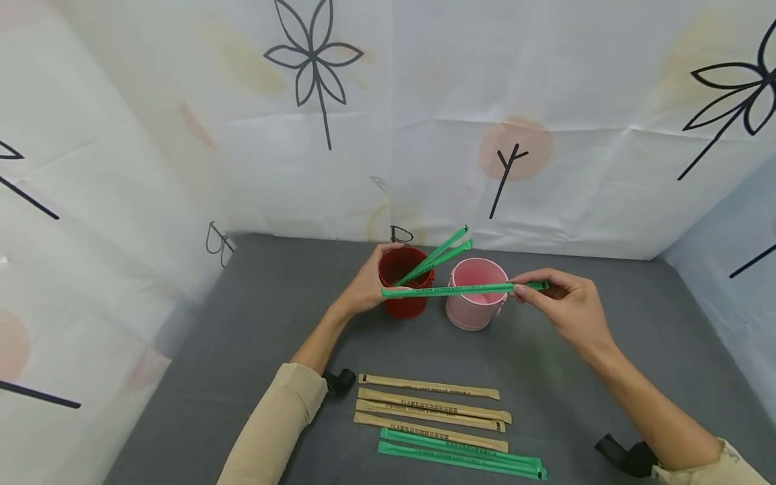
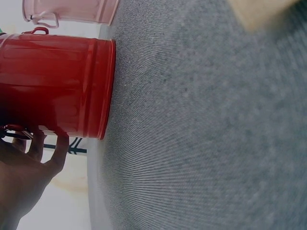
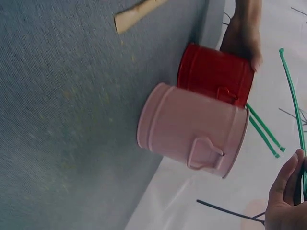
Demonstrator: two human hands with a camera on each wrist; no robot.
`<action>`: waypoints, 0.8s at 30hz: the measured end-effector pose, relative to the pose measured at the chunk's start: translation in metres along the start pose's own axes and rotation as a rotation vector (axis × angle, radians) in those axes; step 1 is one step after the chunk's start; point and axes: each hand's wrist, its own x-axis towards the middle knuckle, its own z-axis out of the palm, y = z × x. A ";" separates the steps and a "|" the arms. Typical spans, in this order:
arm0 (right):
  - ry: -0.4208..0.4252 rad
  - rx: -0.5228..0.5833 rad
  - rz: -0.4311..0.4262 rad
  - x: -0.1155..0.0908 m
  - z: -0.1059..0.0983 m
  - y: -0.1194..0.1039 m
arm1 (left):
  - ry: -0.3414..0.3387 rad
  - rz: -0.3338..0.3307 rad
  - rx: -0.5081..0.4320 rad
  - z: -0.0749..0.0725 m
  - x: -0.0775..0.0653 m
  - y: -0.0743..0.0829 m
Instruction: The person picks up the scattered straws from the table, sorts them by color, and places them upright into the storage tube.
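Observation:
My left hand (image 1: pixel 362 288) holds the red bucket (image 1: pixel 405 308) by its left side, thumb at the front of the rim and fingers round the far side. Two green wrapped straws (image 1: pixel 450 252) lean out of that bucket to the right. Between thumb and fingers, my right hand (image 1: pixel 574 306) pinches another green wrapped straw (image 1: pixel 445 292) near its right end. This straw lies level across the view, over the pink bucket (image 1: pixel 465 315), its left end overlapping the red bucket's front rim. In the right wrist view the straw (image 3: pixel 291 91) is well above both buckets.
Several tan wrapped straws (image 1: pixel 433 406) lie in a row on the grey table (image 1: pixel 291 296) near the front. Closer still are green wrapped straws (image 1: pixel 463 458). A white patterned cloth (image 1: pixel 436 87) hangs behind the table and along its sides.

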 end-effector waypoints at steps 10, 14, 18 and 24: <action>0.068 -0.167 0.021 0.020 0.008 0.003 | 0.028 -0.035 0.009 0.000 0.004 -0.032; 0.061 -0.240 0.007 0.025 0.014 -0.001 | 0.031 -0.037 0.003 0.000 0.004 -0.036; 0.048 -0.270 0.006 0.030 0.016 0.011 | 0.023 -0.034 0.000 0.002 0.005 -0.028; 0.012 -0.215 0.027 0.038 0.022 0.010 | 0.002 -0.041 -0.023 0.002 0.000 0.001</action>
